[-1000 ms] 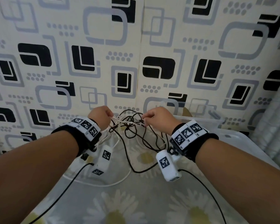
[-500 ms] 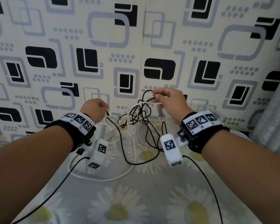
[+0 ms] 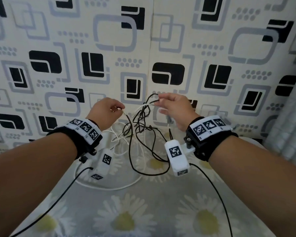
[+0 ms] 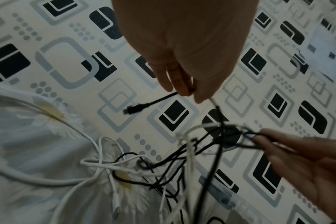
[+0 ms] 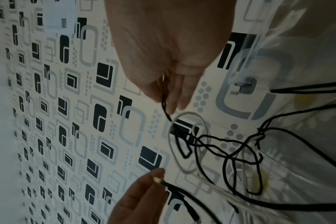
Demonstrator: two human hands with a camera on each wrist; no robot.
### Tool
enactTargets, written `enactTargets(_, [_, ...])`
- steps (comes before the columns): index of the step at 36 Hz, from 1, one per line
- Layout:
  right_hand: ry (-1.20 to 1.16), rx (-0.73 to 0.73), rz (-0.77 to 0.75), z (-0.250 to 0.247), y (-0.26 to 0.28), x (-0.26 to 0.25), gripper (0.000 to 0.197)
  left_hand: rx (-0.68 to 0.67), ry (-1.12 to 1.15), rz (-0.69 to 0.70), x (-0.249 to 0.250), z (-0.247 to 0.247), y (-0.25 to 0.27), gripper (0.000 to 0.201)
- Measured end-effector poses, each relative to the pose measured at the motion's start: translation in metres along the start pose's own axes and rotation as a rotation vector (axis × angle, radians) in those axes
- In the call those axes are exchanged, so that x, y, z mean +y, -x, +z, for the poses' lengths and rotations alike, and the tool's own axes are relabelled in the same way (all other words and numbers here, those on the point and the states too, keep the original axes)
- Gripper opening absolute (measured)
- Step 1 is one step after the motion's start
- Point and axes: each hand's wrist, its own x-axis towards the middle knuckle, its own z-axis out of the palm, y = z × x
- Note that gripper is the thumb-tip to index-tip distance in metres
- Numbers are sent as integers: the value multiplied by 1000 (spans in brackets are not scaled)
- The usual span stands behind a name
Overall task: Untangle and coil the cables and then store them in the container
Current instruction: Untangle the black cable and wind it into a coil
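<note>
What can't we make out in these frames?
- Container: right wrist view shows only a clear edge; the rest is cut off.
- Cable tangle: how many cables there are is unclear; strands overlap.
- Right hand: blurred in left wrist view.
- Left hand: head view hides its fingertip grip.

Black & white cables [image 3: 140, 127] were knotted together, partly lifted off the daisy cloth. A clear container [image 5: 246, 63] was seen behind, by the wall.
</note>
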Motion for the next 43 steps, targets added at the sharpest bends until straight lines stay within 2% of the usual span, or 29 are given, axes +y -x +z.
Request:
enactTargets(3, [106,-188,150,3,4,5,46,68,62,41,7,-4,3,10])
enactTargets(5, [126,-309,222,4,10,3,46,103,86,46,13,-6,5,6])
enactTargets(7, [250,-383,275,5,14,0,45,105,113,26,19,-9,5,10])
enactTargets(10, [515,-426,318,6,19,-6,62,97,223,-25,29,-12,2,18])
enactTargets(13, [677,-387,274,7,24,-13,74,98,339,-64,41,-13,0,20])
enactTargets(19, [508,-248,79,6,35,-23,68,54,461,-112,59,-8,-2,20])
enactTargets(23, [540,-232,15,-1,39,-26,65,38,505,-146,59,-1,-1,21])
enactTargets(28, [501,-334,56,-13,45,-14,34,39,597,-258,58,-2,-2,18])
enactTargets(30, [507,-361,76,-18,47,-9,26,33,629,-309,55,-3,-1,24])
enactTargets(35, [492,-443,157,-23,55,-2,31,-9,662,-447,51,0,3,35])
enactTargets(39, [545,-622,191,-21,65,5,48,-32,655,-550,51,5,8,40])
enactTargets(41, [591,-695,195,-19,71,8,46,-51,658,-588,52,5,9,42])
enactTargets(43, [560,-681,159,-16,74,12,35,-78,655,-613,53,4,11,48])
